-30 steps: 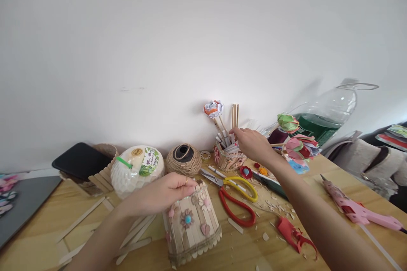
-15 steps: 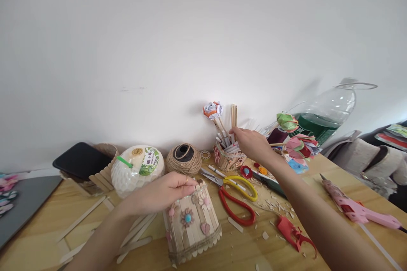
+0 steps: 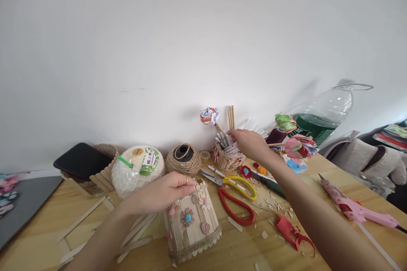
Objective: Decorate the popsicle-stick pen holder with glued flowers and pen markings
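My left hand (image 3: 173, 190) grips the top edge of a craft-stick holder (image 3: 193, 224), which is trimmed with twine and has pink flowers and a heart on its front. At the back, my right hand (image 3: 249, 140) reaches over a smaller decorated pen holder (image 3: 230, 159). Its fingers are closed at the lower part of several thin wooden sticks (image 3: 231, 116); the exact grip is partly hidden. White pens (image 3: 224, 139) and a paper flower (image 3: 210, 115) on a stem stand in the same small holder.
Scissors (image 3: 238, 197), a twine spool (image 3: 183, 159) and a wrapped coconut (image 3: 138, 169) lie about the hands. A phone (image 3: 82, 161) rests on a stick box at left. Farther right are wood scraps, red felt (image 3: 291, 228), a pink glue gun (image 3: 356, 205) and a bottle (image 3: 324, 114).
My right hand has shifted slightly left, and the wooden sticks and the paper flower have leaned left. My left hand and the craft-stick holder stay in place.
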The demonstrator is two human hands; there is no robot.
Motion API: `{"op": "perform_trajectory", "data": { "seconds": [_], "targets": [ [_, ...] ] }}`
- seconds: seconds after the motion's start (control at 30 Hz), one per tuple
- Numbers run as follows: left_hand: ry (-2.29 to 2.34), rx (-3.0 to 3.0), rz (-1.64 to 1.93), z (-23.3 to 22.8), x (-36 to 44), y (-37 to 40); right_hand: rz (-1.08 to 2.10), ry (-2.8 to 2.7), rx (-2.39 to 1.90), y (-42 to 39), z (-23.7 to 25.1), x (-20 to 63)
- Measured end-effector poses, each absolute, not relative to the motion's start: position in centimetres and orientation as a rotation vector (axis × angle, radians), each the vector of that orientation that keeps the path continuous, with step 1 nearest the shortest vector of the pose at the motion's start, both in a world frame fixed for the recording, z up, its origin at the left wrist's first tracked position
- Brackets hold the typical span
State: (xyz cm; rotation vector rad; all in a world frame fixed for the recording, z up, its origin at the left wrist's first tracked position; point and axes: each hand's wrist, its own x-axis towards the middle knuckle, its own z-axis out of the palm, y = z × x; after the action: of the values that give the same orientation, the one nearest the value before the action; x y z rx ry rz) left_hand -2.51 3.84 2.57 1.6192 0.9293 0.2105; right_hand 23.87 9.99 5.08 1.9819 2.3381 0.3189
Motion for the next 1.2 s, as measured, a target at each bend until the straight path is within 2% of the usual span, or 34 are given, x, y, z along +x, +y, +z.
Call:
{"op": "perform_trajectory", "data": {
  "seconds": [0.83,1.0,1.2],
  "targets": [
    [0.906,1.667,0.210,2.4,-2.7,3.9,0.174,2.180,2.117,11.6,6.6,22.6],
    [0.886,1.670,0.216,2.4,-2.6,3.7,0.261,2.325,2.334,10.0,8.2,22.0],
    [0.909,1.667,0.233,2.2,-2.5,3.9,0.280,2.811,2.431,6.7,11.3,21.3]
  ]
}}
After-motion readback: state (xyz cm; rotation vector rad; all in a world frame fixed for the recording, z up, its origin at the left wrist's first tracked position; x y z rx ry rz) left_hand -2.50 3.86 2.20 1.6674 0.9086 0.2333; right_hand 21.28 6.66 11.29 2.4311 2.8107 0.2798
